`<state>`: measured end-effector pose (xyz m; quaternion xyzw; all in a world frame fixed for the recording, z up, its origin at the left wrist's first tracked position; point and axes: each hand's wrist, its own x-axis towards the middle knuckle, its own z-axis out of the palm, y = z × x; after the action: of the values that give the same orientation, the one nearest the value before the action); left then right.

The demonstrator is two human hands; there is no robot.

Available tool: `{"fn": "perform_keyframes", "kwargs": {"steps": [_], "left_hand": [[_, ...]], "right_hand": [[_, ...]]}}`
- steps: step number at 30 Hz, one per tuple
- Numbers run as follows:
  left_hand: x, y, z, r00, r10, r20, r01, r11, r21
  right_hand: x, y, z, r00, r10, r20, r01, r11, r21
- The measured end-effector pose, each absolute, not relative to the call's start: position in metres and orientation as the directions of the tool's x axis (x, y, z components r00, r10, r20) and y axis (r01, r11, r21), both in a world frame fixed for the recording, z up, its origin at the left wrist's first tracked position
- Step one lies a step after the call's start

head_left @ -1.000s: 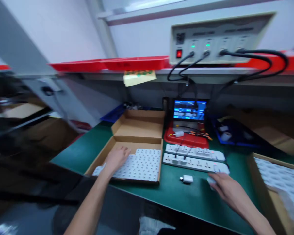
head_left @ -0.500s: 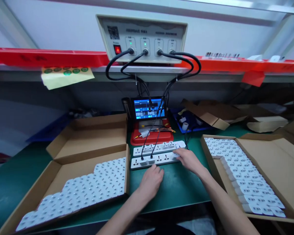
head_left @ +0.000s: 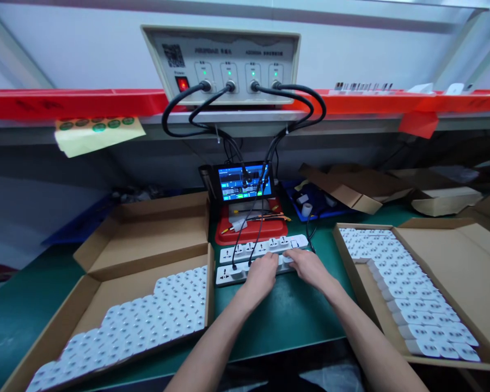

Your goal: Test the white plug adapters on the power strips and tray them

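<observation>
While both hands sit on the pwr strips, a green bench mat point(head_left: 294, 326) runs under everything, w/ a red shelf point(head_left: 65, 103) along the back. A tester unit point(head_left: 220, 54) stands on that shelf, approx centre, its 4 black leads point(head_left: 179, 103) dropping to the strips. Left of the strips is an open cardboard box point(head_left: 93, 310) of white socket modules point(head_left: 155, 321), right another box point(head_left: 441, 261) of the same modules point(head_left: 416, 305). Behind the strips: a small touchscreen display point(head_left: 245, 183) on a red tray point(head_left: 245, 237). Strips lie side by side, mid-bench, btwn the boxes: rear pwr strip point(head_left: 261, 249), front pwr strip point(head_left: 228, 275). L hand point(head_left: 263, 277) is over the front strip's middle, R hand point(head_left: 306, 269) at its right end. L fingers point(head_left: 269, 267) lie together, curled down; R fingertips point(head_left: 292, 258) are close together on the strip. No clear pinch; can't tell if gripping.
</observation>
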<state>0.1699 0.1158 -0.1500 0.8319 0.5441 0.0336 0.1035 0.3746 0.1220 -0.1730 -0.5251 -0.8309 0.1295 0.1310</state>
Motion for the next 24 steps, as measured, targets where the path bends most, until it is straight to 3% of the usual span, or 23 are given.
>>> {"fn": "perform_keyframes", "kwargs": {"steps": [7, 11, 15, 19, 24], "left_hand": [[0.173, 0.103, -0.143, 0.414, 0.907, -0.077, 0.892, -0.388, 0.231], [0.141, 0.078, -0.15, 0.391, 0.905, 0.169, 0.822, -0.426, 0.378], [0.085, 0.067, -0.156, 0.115, 0.93, 0.35, 0.764, -0.308, 0.567], [0.047, 0.082, -0.159, -0.039, 0.949, 0.314, 0.721, -0.19, 0.666], [0.037, 0.101, -0.157, 0.148, 0.959, 0.241, 0.746, -0.268, 0.609]], "right_hand": [[0.375, 0.123, -0.166, -0.44, 0.893, 0.093, 0.838, 0.446, -0.316], [0.356, 0.122, -0.161, -0.487, 0.841, 0.236, 0.772, 0.541, -0.333], [0.308, 0.122, -0.163, -0.501, 0.794, 0.346, 0.663, 0.608, -0.436], [0.261, 0.127, -0.166, -0.476, 0.814, 0.332, 0.65, 0.58, -0.491], [0.262, 0.135, -0.155, -0.349, 0.848, 0.399, 0.574, 0.53, -0.624]]}}
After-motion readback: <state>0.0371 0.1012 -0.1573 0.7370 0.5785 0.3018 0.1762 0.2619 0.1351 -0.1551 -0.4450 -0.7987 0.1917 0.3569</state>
